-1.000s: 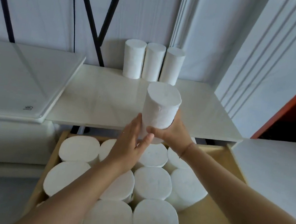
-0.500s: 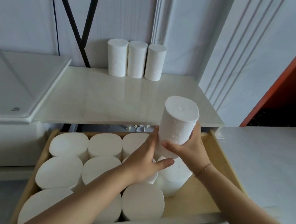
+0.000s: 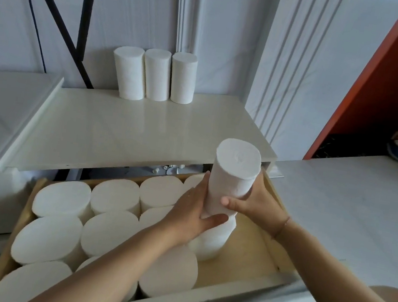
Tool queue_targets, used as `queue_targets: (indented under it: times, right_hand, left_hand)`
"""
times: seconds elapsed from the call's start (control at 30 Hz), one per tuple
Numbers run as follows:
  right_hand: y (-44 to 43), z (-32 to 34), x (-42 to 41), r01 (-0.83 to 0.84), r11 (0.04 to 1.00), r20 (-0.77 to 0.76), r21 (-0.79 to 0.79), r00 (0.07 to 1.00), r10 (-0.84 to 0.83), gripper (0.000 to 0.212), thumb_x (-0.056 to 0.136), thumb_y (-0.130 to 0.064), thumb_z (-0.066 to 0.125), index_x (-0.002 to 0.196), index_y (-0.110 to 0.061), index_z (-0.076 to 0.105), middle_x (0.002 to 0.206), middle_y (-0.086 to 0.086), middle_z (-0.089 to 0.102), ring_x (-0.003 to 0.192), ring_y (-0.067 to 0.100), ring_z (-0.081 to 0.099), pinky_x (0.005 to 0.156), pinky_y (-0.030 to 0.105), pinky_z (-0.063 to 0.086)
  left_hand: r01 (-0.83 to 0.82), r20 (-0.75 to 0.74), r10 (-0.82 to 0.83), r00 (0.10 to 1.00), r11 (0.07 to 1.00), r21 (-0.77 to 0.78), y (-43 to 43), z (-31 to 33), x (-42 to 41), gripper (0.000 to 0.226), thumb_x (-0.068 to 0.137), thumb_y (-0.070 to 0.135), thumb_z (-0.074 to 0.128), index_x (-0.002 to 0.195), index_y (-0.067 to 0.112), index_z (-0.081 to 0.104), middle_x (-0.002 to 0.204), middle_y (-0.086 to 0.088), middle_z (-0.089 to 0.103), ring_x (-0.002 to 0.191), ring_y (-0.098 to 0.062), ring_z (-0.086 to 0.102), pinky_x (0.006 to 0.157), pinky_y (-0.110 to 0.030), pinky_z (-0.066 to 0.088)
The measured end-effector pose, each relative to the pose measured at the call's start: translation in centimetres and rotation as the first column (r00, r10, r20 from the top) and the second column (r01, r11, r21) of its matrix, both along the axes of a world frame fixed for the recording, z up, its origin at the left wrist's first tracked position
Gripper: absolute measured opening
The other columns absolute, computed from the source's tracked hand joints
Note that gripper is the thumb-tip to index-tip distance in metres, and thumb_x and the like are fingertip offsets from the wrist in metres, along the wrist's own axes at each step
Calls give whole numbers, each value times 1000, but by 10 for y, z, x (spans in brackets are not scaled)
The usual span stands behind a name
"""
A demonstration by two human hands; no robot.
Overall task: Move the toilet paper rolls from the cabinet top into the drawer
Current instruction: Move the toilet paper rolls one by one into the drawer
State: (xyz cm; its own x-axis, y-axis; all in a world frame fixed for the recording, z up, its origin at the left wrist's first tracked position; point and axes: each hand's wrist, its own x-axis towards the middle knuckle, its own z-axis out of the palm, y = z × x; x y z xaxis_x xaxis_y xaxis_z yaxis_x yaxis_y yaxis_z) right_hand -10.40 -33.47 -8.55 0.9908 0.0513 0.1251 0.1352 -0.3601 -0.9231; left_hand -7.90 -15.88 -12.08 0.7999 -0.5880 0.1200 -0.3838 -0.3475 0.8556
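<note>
1. My left hand (image 3: pixel 190 213) and right hand (image 3: pixel 260 206) have their grip round one upright white toilet paper roll (image 3: pixel 234 176), centre-right, above the open wooden drawer (image 3: pixel 247 251).
2. Three white rolls (image 3: pixel 156 74) stand upper-centre on the cream surface (image 3: pixel 144 129).

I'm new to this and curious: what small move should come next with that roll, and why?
Probably ease the held roll down into the drawer, onto its bare right side. The left hand and right hand grip it upright above that side, while packed rolls fill the left.
</note>
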Motion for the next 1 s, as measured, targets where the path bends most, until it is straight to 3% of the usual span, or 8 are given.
queue_targets:
  times: [0.13,0.23,0.33,0.4,0.6,0.73,0.87,1.0]
  right_hand:
    - [-27,30,8,-127,991,-103,49,986,132,132,46,-58,88,151,-34,12,136,-31,44,127,-8,45,102,16,41]
    - [-36,49,21,-214,977,-154,21,964,214,125,48,-52,90,150,-37,20,136,-20,45,122,-1,51,98,18,45]
    - [-32,54,28,-240,971,-170,13,956,239,123,47,-52,90,149,-35,24,134,-20,47,120,-2,53,97,19,47]
    - [-28,51,28,-209,978,-139,4,968,208,121,43,-56,90,147,-36,30,135,-18,47,120,-1,53,101,23,47]
    - [-37,45,17,-62,997,-32,51,997,64,114,41,-59,90,141,-34,39,133,-6,50,120,13,55,104,39,48]
    - [-57,53,10,2,1000,3,-3,1000,-2,107,46,-57,88,139,-37,41,131,-6,52,120,17,55,103,43,49]
    - [-79,50,4,58,994,3,-95,998,-58,98,52,-52,84,138,-41,38,129,-10,49,119,17,53,101,42,51]
    - [-90,29,-3,36,995,-79,-89,996,-43,95,56,-46,85,138,-42,37,127,-10,50,115,16,55,96,35,54]
  left_hand:
    - [-13,85,3,996,993,115,2,-4,5,86,82,59,58,149,30,12,140,10,46,125,-16,43,106,-42,34]
    - [26,-28,-26,999,1000,15,1,3,5,87,77,66,54,148,32,17,137,11,49,124,-13,47,104,-40,39]
    - [46,-171,-78,982,982,-183,1,14,7,76,83,57,54,146,41,16,133,31,47,121,8,46,92,-12,43]
    - [27,-185,-71,980,973,-230,0,23,10,68,87,54,51,145,44,16,131,36,45,121,13,43,86,-4,39]
    - [61,-157,-103,982,965,-256,-16,36,24,67,87,53,50,146,40,20,143,16,44,130,-3,41,105,-33,39]
    - [111,-153,-154,976,960,-258,-36,44,26,66,85,57,55,142,47,23,137,21,48,126,3,44,89,-14,45]
    - [163,-149,-201,968,959,-234,-57,47,30,68,81,57,61,140,48,28,136,19,49,127,3,42,103,-30,40]
    - [201,-178,-225,958,969,-142,-67,36,29,70,78,54,67,138,48,31,132,22,52,122,7,46,100,-29,42]
